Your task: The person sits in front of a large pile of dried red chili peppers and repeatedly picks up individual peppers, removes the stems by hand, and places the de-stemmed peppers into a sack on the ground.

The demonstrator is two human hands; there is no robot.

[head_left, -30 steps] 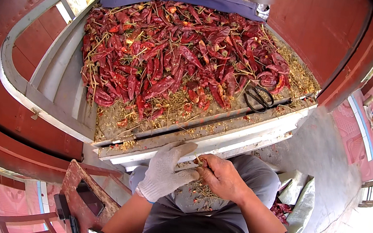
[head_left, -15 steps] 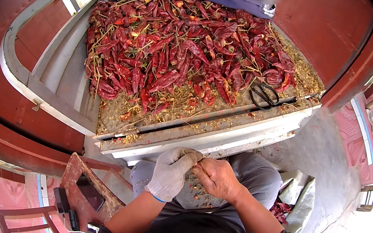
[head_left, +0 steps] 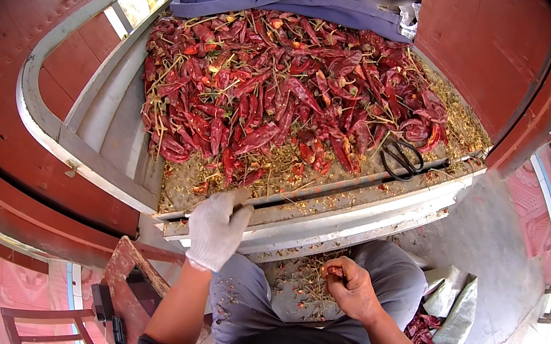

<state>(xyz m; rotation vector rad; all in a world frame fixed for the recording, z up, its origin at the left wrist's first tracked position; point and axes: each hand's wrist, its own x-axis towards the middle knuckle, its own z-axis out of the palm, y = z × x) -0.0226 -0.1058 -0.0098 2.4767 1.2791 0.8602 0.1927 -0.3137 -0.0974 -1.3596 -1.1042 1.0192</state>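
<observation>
Your right hand point(head_left: 350, 289) pinches a dried red pepper point(head_left: 334, 272) at near right, probably for fine control, while your gloved left hand point(head_left: 215, 230), fingers parted and seemingly empty, is at the near-left edge of the truck bed point(head_left: 327, 205), presumably keeping the far pepper heap point(head_left: 287, 95) within reach.

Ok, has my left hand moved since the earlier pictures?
Yes. Your left hand has moved left and forward, judged against the cargo bed's near edge, and now overlaps it in view.
</observation>
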